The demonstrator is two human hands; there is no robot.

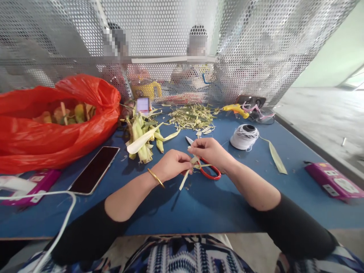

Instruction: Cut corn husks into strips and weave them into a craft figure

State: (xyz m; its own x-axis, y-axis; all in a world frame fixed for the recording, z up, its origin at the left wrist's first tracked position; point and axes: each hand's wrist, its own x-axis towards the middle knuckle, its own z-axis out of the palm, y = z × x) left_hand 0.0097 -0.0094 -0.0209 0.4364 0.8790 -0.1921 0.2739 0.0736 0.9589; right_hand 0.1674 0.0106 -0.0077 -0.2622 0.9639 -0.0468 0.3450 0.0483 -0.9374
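Observation:
Over the middle of the blue table, my left hand point(174, 165) pinches a strip of pale green corn husk point(184, 179) between thumb and fingers. My right hand point(209, 153) is closed on the folded upper part of the same husk, close against the left fingertips. Red-handled scissors point(212, 175) lie on the table beneath my right hand, partly covered by it. Beyond my left hand rests a bundle of corn husks point(142, 140). Cut husk strips point(192, 116) are heaped farther back.
A white thread spool point(244, 137) stands to the right, near a single husk piece point(277, 157) and a yellow glue gun point(236, 110). Leftward are a red plastic bag point(93, 140), a phone point(95, 170) and a white cable point(68, 216). A purple box point(334, 180) sits right.

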